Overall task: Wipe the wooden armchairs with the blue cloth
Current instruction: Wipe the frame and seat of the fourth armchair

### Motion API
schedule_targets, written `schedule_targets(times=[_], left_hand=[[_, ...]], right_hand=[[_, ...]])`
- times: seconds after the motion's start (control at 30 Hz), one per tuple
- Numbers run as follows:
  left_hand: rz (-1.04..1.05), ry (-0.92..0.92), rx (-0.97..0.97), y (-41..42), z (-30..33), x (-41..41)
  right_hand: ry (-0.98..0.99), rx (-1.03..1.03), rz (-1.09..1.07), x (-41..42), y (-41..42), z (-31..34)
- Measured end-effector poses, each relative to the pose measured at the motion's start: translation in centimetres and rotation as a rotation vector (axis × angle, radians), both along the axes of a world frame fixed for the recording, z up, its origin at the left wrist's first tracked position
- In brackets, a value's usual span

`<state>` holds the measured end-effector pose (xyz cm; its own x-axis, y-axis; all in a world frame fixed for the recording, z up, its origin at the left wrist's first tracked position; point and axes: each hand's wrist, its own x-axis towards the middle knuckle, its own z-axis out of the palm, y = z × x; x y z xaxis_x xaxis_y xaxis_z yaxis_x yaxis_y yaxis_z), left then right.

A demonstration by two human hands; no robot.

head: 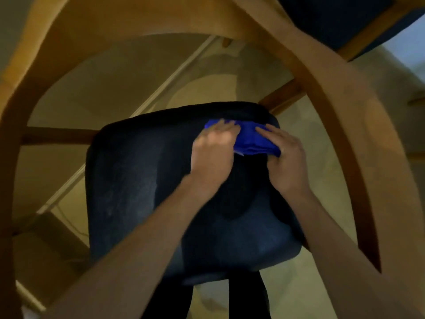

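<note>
The blue cloth (253, 141) is bunched at the far edge of the dark seat cushion (142, 185), held between both hands. It is pinched by the curled fingers of the left hand (212, 148) and gripped by the right hand (285, 162). The wooden armrests (333, 111) are not being touched; by judgement, most of the wiping of the wood remains.

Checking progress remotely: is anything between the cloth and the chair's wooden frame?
Nothing visible blocks it. Both hands, left and right, hold the bunched blue cloth on the dark padded seat; the curved wooden armrest stands uncovered alongside.
</note>
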<state>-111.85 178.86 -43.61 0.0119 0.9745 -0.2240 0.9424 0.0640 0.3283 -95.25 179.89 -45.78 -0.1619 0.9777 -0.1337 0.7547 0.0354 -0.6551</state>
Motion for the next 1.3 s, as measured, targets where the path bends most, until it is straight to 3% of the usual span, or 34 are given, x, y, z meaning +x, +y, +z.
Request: schedule_targets(times=[0.1, 0.2, 0.37, 0.47, 0.57, 0.7, 0.83, 0.9, 1.03, 1.17, 1.3], left_hand=[[-0.272, -0.107, -0.044, 4.3, -0.8, 3.6], [-0.469, -0.09, -0.023, 4.8, -2.0, 7.5], [-0.438, -0.295, -0.034, 2.2, -1.2, 2.1], [-0.458, -0.26, -0.047, -1.3, -0.7, -4.1], [-0.44, -0.218, -0.069, -2.6, -0.1, -6.6], [-0.45, -0.267, 0.025, 0.4, -0.2, -0.8], [-0.514, -0.302, -0.121, 2.5, -0.7, 7.5], [-0.525, -0.285, -0.118, 1.9, -1.2, 7.2], [-0.503, -0.371, -0.183, -2.3, -0.2, 0.1], [-0.356, -0.26, -0.282, -7.6, 0.1, -8.6], [-0.066, -0.101, -0.308, -14.0, 1.4, -15.7]], right_hand=[[-0.155, 0.057, -0.245, 2.2, -1.5, -0.6], [-0.239, -0.047, -0.391, 3.8, -3.2, -1.1], [-0.293, -0.172, -0.357, -0.8, -6.7, -0.3], [-0.174, -0.286, -0.255, -6.9, -9.9, 0.7], [-0.145, -0.297, -0.186, -7.8, -10.5, 1.5], [-0.24, -0.148, -0.218, -0.7, -8.0, 2.2], [-0.192, -0.282, -0.345, 5.6, -6.9, 1.2], [-0.207, -0.312, -0.338, 4.6, -8.2, 0.6], [-0.219, -0.264, -0.286, -2.9, -13.0, 0.0], [-0.112, -0.325, -0.223, -11.8, -17.5, 0.4], [-0.082, -0.432, 0.012, -19.3, -21.7, 0.7]])
